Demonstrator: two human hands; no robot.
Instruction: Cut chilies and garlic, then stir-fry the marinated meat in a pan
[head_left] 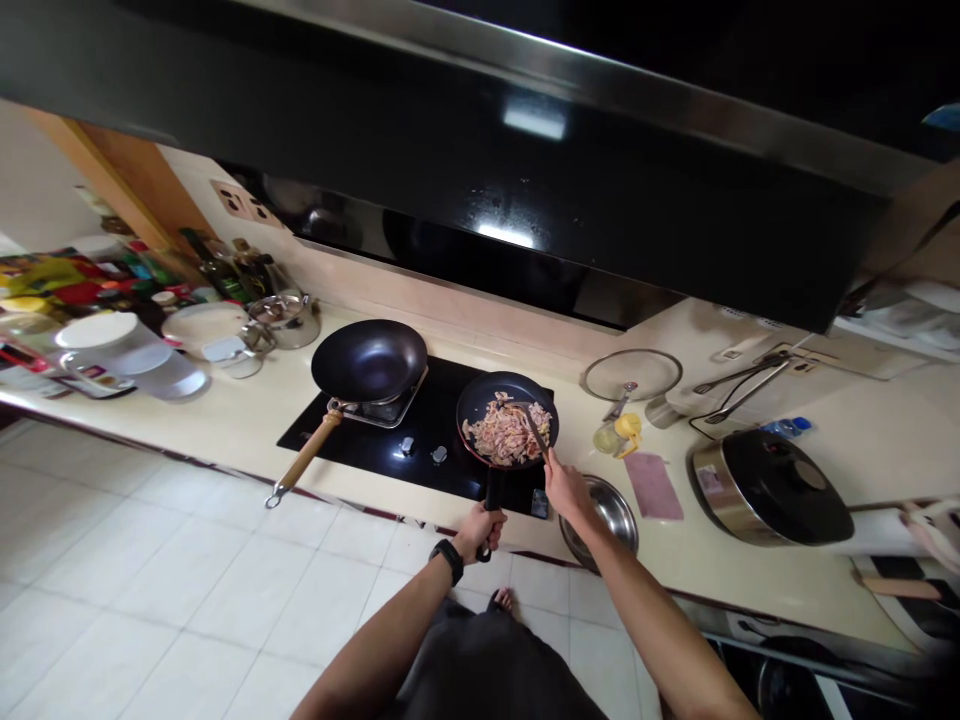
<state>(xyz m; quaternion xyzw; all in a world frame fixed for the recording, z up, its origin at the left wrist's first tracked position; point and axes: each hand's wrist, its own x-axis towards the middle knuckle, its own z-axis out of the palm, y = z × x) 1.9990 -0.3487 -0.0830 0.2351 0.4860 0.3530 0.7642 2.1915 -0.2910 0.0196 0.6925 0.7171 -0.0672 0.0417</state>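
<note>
My left hand (480, 532), with a black band on its wrist, is wrapped round the black handle of a dark frying pan (546, 392). The pan sits on the right side of the black cooktop (442, 490). Thin strips of pale pinkish meat (499, 430) are heaped inside it. My right hand (568, 490) is closed round the handle of a brownish spatula (535, 430), whose far end reaches into the meat. Beneath my right forearm, a shiny metal bowl (616, 515) is partly covered.
On the left burner stands a wok (369, 360), its wooden handle jutting over the counter edge. Jars, bottles and a plastic jug (131, 355) crowd the left. A glass lid (632, 377), pink cloth (654, 486) and large cooker (772, 490) lie rightward. The range hood (420, 150) hangs overhead.
</note>
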